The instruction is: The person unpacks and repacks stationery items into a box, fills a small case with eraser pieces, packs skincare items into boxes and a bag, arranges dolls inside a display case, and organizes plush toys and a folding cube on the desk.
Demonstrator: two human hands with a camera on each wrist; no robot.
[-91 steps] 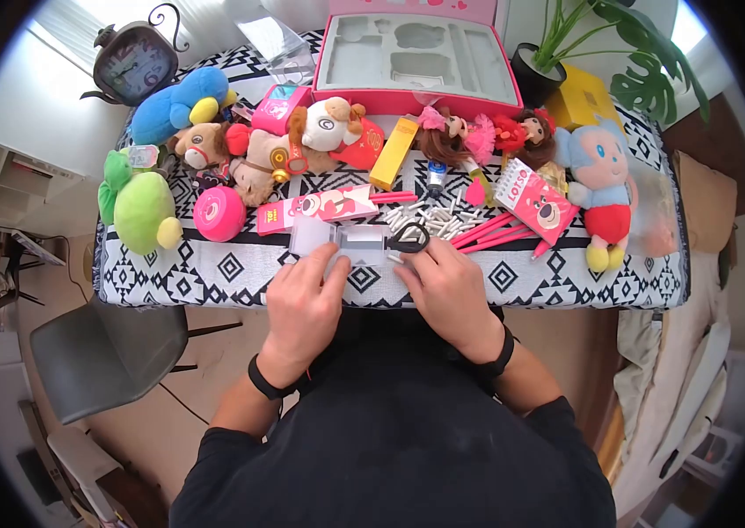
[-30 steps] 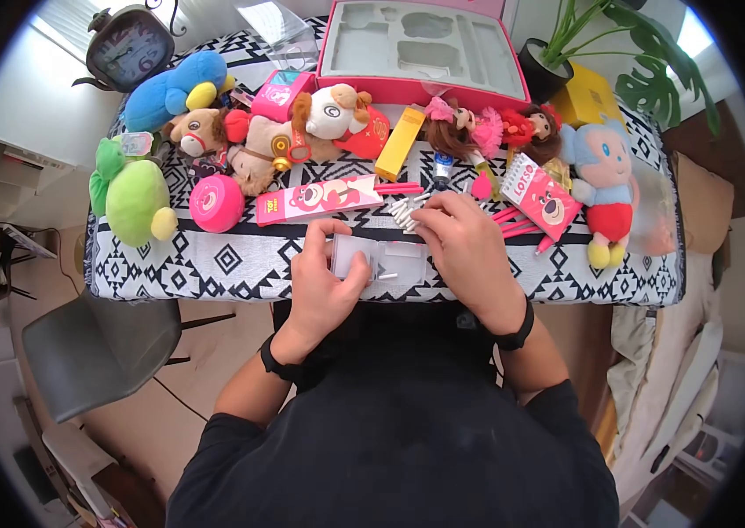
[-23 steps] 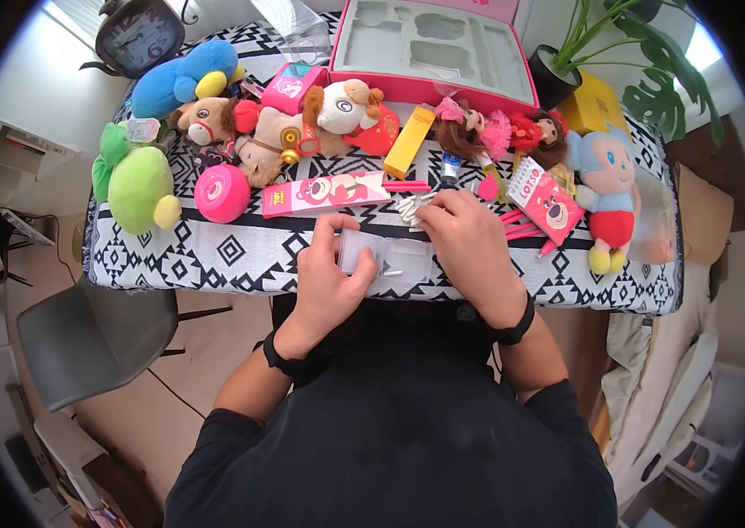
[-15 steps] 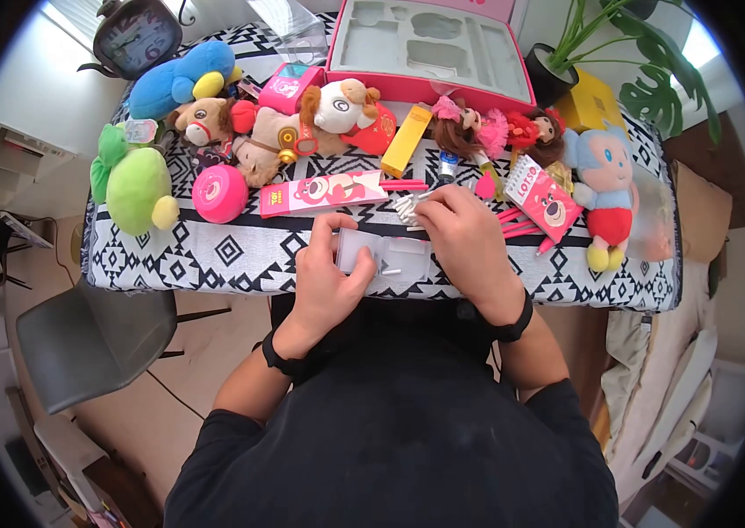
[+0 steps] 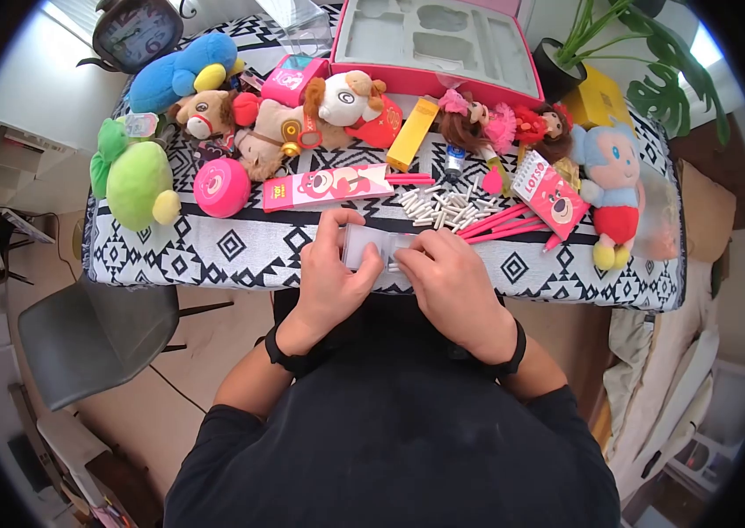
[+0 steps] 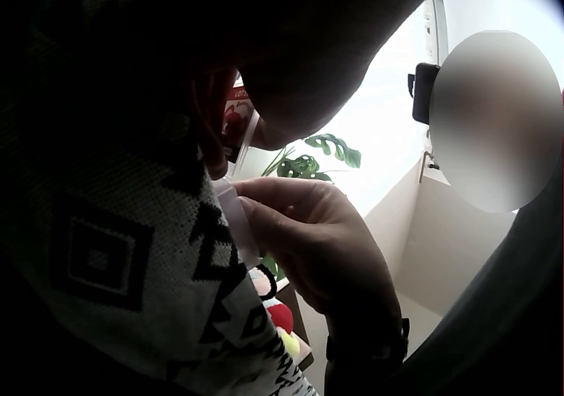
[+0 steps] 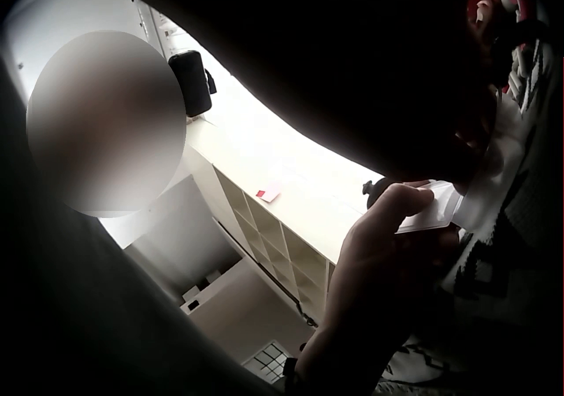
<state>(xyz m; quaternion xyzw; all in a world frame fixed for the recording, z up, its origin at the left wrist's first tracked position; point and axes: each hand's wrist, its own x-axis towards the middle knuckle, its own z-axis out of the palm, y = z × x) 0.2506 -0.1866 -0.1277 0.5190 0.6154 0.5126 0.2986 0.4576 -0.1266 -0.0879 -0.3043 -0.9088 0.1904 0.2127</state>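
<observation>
Right hand (image 5: 450, 280): shifted from the white sticks (image 5: 450, 208) to the clear case (image 5: 362, 243), fingers curled close together at its right half (whether they pinch anything, cannot tell). Left hand (image 5: 330, 280): thumb and fingers clamped on the left half of the case, which lies between both hands' fingertips. Sticks: heaped just beyond the right fingers. Pink pens (image 5: 506, 224): right of those fingers. Pink carton (image 5: 327, 187): beyond the left fingers.

Free strip along desk (image 5: 245, 264) front edge, L of L hand (image 5: 335, 273) & R of R hand (image 5: 453, 280). Twd back edge, slim pink box (image 5: 328, 187), white sticks (image 5: 450, 209), pink rods (image 5: 504, 225) in way.
</observation>
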